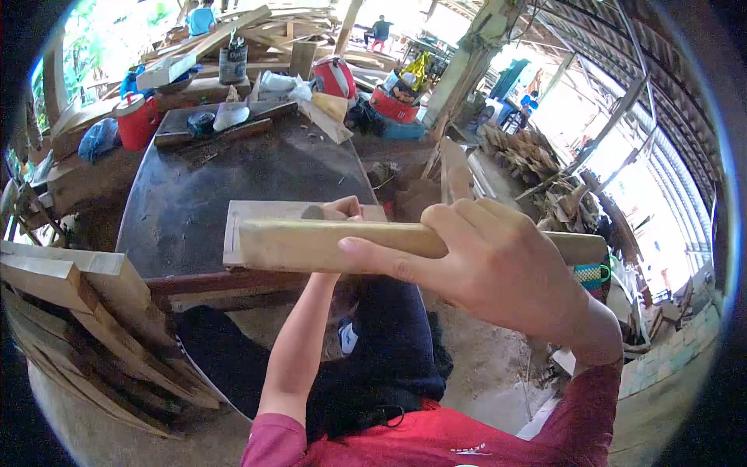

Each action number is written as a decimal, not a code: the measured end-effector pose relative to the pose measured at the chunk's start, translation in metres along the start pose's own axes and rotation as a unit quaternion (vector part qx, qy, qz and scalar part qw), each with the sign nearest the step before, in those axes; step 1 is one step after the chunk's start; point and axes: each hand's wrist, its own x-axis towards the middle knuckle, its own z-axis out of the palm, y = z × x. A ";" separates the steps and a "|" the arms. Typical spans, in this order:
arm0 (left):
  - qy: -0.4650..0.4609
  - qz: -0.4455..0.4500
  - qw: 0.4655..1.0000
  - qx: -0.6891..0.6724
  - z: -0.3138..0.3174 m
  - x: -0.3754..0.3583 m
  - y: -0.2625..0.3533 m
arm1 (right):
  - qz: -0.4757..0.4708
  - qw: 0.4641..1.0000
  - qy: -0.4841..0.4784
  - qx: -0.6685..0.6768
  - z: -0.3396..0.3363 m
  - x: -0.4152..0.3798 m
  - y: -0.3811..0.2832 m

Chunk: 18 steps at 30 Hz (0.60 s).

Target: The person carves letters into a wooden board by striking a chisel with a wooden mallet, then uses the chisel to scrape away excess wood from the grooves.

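Note:
My right hand (498, 265) is wrapped round a long wooden bar (576, 247), its thumb stretched along the near face. The bar lies level across my view, and its left end is blurred. Behind it, my left hand (342, 208) is closed at a pale wooden board (268, 210) on the dark table's front edge. A greyish rounded end (313, 212) shows beside the left fist; what it belongs to is hidden behind the bar. Thin marks or a slot run along the board's left end.
The dark tabletop (249, 179) carries wood offcuts and small items at its far end. A red jug (136, 122) stands beyond its left corner. Curved planks (101, 288) lean at the left. Stacked timber, a post (471, 66) and distant people are behind.

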 end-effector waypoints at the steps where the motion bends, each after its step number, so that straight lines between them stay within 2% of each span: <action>1: 0.005 0.016 1.000 -0.001 0.001 0.002 -0.004 | -0.003 1.000 0.007 -0.007 -0.001 0.000 0.002; 3: 0.022 -0.084 0.995 0.058 -0.013 -0.001 -0.026 | 0.009 1.000 0.014 0.002 -0.011 0.004 0.002; 4: 0.066 -0.103 0.991 -0.047 -0.010 -0.013 -0.036 | 0.014 1.000 0.018 0.005 -0.016 0.006 0.004; 7: 0.067 -0.092 0.992 -0.059 -0.011 -0.027 -0.044 | 0.003 0.997 0.041 0.071 0.002 -0.001 0.016; 8: 0.047 -0.026 0.999 0.002 -0.011 -0.024 -0.048 | -0.001 0.999 0.020 0.042 -0.001 -0.001 0.018; 9: 0.039 -0.001 0.999 0.021 -0.011 -0.022 -0.053 | -0.005 1.000 0.000 0.014 -0.003 -0.002 0.019; 11: 0.042 -0.015 0.999 0.016 -0.010 -0.018 -0.054 | -0.004 1.000 -0.011 -0.001 -0.006 -0.001 0.019; 12: 0.059 -0.054 0.997 -0.013 -0.009 -0.014 -0.045 | 0.001 1.000 -0.005 0.011 -0.013 0.002 0.017; 13: 0.112 -0.133 0.978 -0.111 -0.007 -0.011 -0.037 | 0.008 1.000 -0.001 0.022 -0.016 0.004 0.017; 14: 0.200 -0.199 0.932 -0.228 -0.006 -0.011 -0.026 | -0.017 0.999 0.020 0.027 -0.015 0.005 0.017; 15: 0.197 -0.200 0.933 -0.225 -0.010 -0.011 -0.015 | -0.040 0.998 0.040 0.030 -0.014 0.006 0.016; 16: 0.064 -0.119 0.990 -0.044 -0.019 -0.003 -0.003 | -0.040 0.998 0.029 0.029 -0.013 0.005 0.013; 18: -0.039 -0.011 0.992 0.119 -0.014 -0.001 -0.005 | -0.020 0.999 -0.021 0.024 -0.006 0.002 0.004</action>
